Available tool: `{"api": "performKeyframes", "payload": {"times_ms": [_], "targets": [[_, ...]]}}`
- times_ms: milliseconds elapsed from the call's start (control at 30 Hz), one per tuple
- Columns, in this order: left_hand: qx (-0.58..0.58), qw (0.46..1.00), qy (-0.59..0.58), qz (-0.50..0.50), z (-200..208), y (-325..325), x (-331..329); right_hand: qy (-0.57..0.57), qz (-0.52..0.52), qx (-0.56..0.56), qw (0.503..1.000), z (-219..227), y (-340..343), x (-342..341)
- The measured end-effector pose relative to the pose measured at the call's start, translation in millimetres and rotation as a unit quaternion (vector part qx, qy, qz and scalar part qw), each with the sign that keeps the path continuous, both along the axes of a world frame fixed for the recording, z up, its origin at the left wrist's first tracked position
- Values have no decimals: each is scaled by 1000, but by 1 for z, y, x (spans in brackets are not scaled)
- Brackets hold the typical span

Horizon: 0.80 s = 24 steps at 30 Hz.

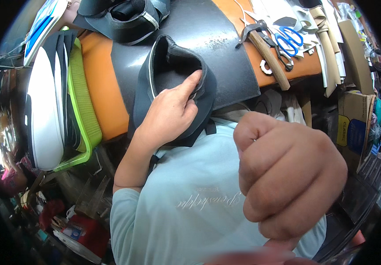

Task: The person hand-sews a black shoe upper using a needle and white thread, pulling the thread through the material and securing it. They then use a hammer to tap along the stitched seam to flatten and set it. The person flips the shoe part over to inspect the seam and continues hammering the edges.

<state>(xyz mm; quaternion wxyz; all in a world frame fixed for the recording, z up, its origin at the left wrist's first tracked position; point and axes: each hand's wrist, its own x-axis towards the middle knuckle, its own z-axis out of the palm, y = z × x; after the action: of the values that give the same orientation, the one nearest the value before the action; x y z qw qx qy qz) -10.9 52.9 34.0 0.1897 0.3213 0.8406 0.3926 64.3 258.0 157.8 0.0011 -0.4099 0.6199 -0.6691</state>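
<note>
A dark cap [209,90] with pale edging tape stands open side up at the near edge of a black mat [230,66]. My left hand [170,110] grips its near side. The index finger stretches along the inner wall on the right, while some of the other fingers are hidden. Raised close to the camera, my right hand [292,176] is closed in a fist above my lap. Whatever its fingers may pinch is hidden.
More dark caps [130,26] sit at the mat's far left. A green basket [86,106] holds white and black curved pieces [44,106] on the left. Blue-handled scissors [290,41] and a wooden-handled hammer [270,62] lie on the orange tabletop [100,84]. A cardboard box [354,119] stands right.
</note>
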Motion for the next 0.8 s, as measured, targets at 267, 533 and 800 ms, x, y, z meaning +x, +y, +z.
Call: {"api": "performKeyframes", "payload": {"times_ms": [267, 533, 800], "targets": [[10, 993, 46, -107, -10, -3, -10, -13, -345, 340, 875, -89, -12, -18], [61, 987, 134, 57, -28, 9, -17, 27, -434, 387, 813, -136, -11, -67], [60, 987, 130, 72, -32, 1, -22, 11, -632, 336, 698, -148, 74, -52]]}}
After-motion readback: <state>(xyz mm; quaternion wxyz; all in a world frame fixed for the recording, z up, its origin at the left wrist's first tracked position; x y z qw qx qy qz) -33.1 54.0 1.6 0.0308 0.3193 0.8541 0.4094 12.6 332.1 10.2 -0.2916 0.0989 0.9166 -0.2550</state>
